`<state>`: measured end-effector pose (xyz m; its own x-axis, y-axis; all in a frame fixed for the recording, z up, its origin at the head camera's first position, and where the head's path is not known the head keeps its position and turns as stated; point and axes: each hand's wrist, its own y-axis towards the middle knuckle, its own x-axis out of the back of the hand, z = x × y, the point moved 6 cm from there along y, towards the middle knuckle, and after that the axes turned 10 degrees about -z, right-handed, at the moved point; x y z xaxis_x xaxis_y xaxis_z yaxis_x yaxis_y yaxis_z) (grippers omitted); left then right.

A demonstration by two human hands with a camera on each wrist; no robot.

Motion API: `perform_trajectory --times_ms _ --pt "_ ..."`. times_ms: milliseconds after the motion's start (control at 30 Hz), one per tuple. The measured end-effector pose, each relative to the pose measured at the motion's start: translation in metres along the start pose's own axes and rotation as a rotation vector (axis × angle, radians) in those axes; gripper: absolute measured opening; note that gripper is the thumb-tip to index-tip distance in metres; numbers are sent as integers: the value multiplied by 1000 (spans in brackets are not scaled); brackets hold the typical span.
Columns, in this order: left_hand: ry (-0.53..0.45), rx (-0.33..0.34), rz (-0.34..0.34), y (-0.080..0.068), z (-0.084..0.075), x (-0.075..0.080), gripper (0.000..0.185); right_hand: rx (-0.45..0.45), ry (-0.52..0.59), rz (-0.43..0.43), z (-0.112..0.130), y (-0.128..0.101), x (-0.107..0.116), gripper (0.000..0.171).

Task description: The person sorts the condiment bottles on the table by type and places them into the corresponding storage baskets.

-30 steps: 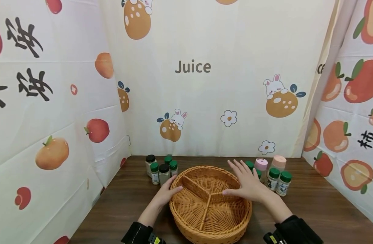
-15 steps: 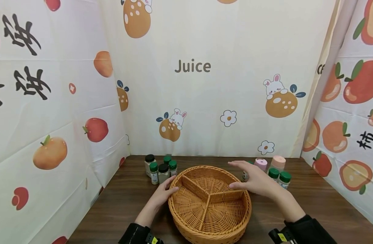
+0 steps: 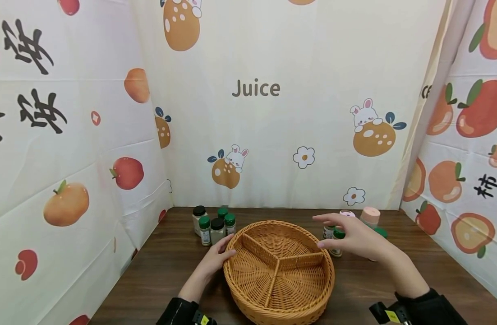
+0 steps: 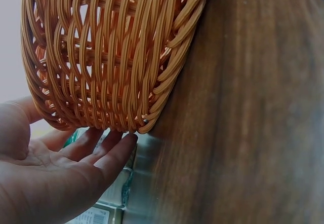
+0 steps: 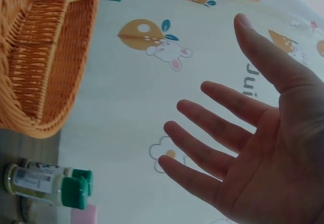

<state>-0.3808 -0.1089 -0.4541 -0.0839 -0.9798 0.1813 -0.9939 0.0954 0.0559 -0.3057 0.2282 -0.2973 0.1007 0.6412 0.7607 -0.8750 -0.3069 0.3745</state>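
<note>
A round wicker basket [image 3: 252,275] with three compartments stands on the table. At its left side my left hand [image 3: 212,262] grips it, thumb over the rim and fingers against the woven outer wall [image 4: 101,57]. To the right of the basket my right hand [image 3: 356,237] hovers palm inward, fingers extended and holding nothing. In the right wrist view its fingers are spread, apart from the basket. Close by this hand are green-capped spice bottles [image 3: 336,243], partly hidden behind it. The right wrist view shows one green-capped bottle [image 5: 45,181] with a white label.
Behind my left hand stands a cluster of jars [image 3: 218,230] with black and green lids. A peach-lidded jar [image 3: 370,216] is at the back right, with a pinkish-lidded one beside it, mostly covered by my hand. Fruit-printed cloth [image 3: 264,135] walls the brown table [image 3: 167,257] on three sides.
My right hand has moved right, from over the basket's right rim towards the bottles, with its fingers less raised. My left thumb has drawn back slightly on the rim. The basket stays practically in place.
</note>
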Motion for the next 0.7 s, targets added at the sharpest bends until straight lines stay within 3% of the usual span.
perform_trajectory --times_ms 267,433,700 --pt "-99 44 32 0 3 3 55 23 24 -41 6 -4 18 55" --pt "-109 59 48 1 6 4 56 -7 11 -34 6 -9 26 52" --pt "-116 58 62 2 7 2 57 16 -61 -111 -4 -15 44 48"
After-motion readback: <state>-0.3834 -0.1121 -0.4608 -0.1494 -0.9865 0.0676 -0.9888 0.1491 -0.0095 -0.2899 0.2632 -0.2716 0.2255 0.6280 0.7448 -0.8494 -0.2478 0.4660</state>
